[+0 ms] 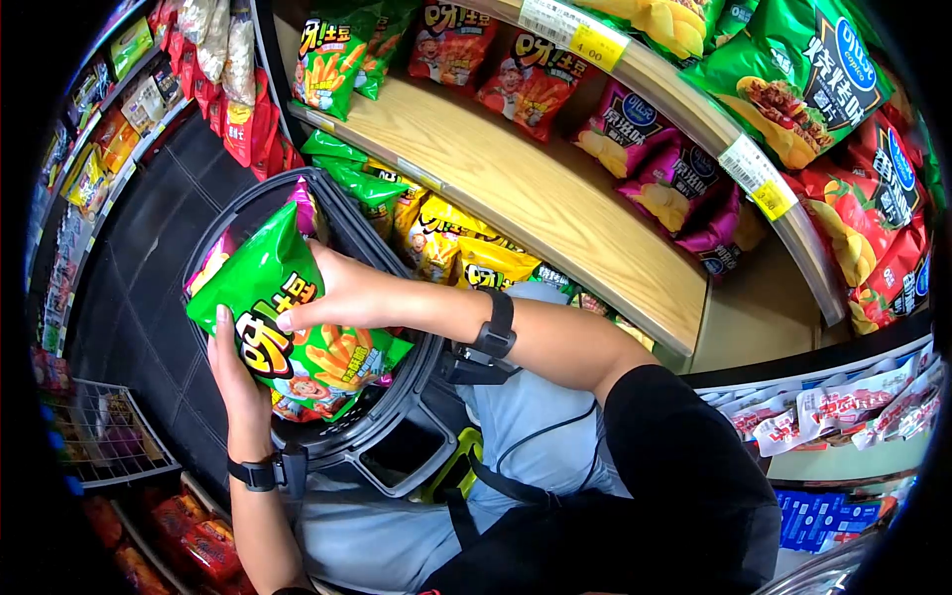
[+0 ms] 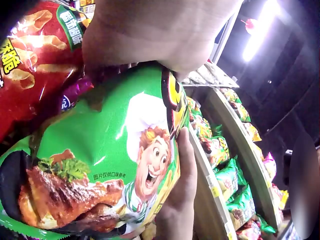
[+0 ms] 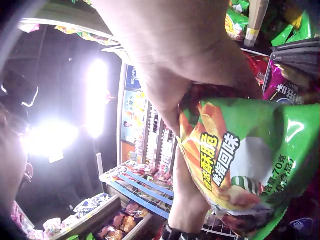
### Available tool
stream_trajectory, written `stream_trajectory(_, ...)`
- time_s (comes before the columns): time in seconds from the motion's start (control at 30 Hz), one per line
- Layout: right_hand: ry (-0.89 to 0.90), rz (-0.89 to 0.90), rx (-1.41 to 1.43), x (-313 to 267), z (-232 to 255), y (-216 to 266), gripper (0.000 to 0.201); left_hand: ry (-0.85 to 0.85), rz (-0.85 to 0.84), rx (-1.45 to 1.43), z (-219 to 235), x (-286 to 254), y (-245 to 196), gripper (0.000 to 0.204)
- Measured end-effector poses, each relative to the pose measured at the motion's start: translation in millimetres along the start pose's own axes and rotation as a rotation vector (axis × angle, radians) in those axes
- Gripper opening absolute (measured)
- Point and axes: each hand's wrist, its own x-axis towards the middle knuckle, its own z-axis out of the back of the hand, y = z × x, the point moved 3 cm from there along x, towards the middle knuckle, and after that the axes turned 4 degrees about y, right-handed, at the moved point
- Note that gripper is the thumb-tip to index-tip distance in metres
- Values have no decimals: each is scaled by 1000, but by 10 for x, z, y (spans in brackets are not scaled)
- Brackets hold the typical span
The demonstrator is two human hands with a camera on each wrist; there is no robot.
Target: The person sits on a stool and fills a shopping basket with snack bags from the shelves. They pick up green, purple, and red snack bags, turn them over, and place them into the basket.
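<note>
A green snack bag [image 1: 283, 263] is held between both hands above a dark basket [image 1: 428, 382] in the head view. The left hand [image 1: 238, 382] grips the bag's lower left side, thumb up along its edge. From the upper right the right hand [image 1: 352, 290] holds it, thumb across the printed front and the other fingers hidden behind. The left wrist view shows the bag's face [image 2: 110, 135] with a chef figure; in the right wrist view the bag [image 3: 250, 150] hangs below the right hand [image 3: 175, 55]. Purple and red bags lie behind it in the basket.
A wooden shelf [image 1: 555, 178] with red, green and purple bags curves across the upper right. Yellow bags [image 1: 496, 263] stand on the level below, beside the basket. A wire rack [image 1: 114, 436] stands at the left on the dark floor [image 1: 149, 268]. The person's legs are close below the basket.
</note>
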Motion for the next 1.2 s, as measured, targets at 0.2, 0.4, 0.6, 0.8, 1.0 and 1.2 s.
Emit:
stream_trajectory(0.2,-6,22,-7,11,-13,0,91,-62,-50,78,15,4,19,42)
stream_trajectory(0.4,24,3,41,3,-28,42,83,-124,-98,210,112,65,46,41)
stream_trajectory(0.6,25,55,28,20,-40,-2,81,-111,-184,354,113,53,-12,39)
stream_trajectory(0.8,13,-26,44,11,-43,16,77,-109,-155,311,144,79,-2,42)
stream_trajectory(1.0,-108,32,73,20,-9,84,73,165,-59,30,-61,-32,-40,47)
stream_trajectory(1.2,-247,30,191,32,44,61,62,278,50,202,-118,-72,36,69)
